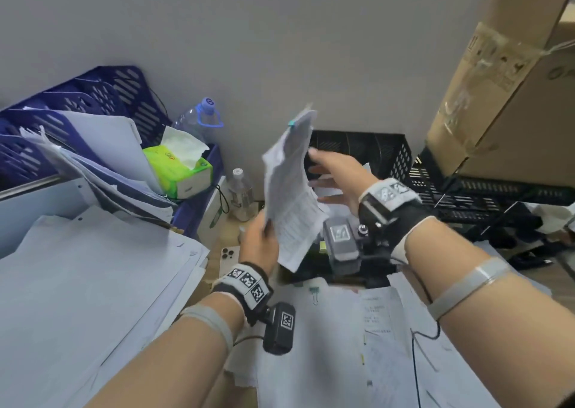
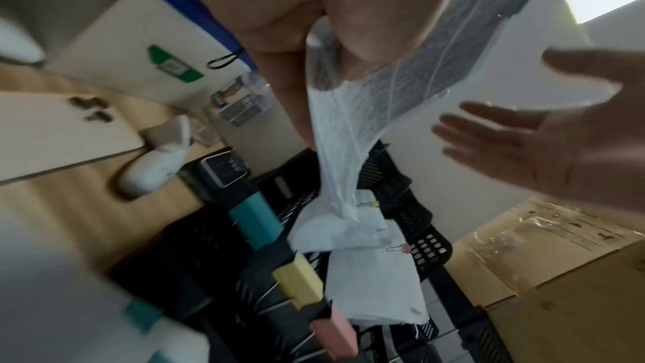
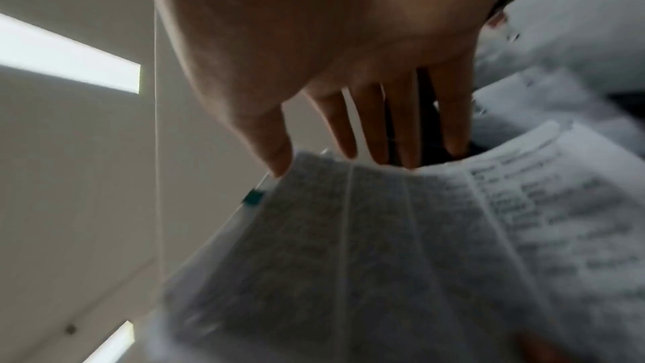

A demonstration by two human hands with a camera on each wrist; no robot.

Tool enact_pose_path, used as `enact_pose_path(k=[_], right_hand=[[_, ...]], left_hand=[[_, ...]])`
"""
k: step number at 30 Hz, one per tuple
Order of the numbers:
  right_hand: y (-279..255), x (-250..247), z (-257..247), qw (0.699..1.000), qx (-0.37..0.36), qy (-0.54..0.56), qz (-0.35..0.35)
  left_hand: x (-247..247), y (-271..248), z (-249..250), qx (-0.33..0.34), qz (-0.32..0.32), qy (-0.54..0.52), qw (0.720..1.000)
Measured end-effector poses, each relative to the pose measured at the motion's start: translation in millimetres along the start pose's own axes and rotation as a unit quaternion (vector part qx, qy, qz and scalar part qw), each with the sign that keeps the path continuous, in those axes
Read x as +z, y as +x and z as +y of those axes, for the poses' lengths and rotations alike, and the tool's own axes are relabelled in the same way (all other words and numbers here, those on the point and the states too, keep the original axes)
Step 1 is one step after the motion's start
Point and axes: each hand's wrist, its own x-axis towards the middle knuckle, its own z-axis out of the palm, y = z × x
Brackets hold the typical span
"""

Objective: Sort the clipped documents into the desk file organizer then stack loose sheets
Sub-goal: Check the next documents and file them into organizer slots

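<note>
Left hand [image 1: 259,242] grips the clipped document [image 1: 291,190] by its lower edge, fingers and thumb curled round the paper, holding it upright. A teal clip [image 1: 292,124] sits at the top, far from the grip. Right hand [image 1: 337,180] hovers just beyond the sheets, fingers spread, holding nothing. Behind it sits the black organizer [image 1: 389,155], papers inside.

Green tissue pack [image 1: 179,171] beside water bottle [image 1: 199,118]; phone [image 1: 229,260] on desk; cardboard box [image 1: 504,96] right.
</note>
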Motion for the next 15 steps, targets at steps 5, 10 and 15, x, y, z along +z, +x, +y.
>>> enact_pose_path(k=[5,10,15], right_hand=[[9,-2,-49,0.995,0.031,0.083,-0.037],[33,-9,-49,0.996,-0.029,-0.078,-0.007],[49,-19,-29,0.976,-0.079,-0.198,0.037]], left_hand=[[14,25,22,0.041,0.031,0.003,0.999],[38,39,22,0.027,0.019,0.016,0.999],[58,55,9,-0.032,-0.048,0.043,0.997]])
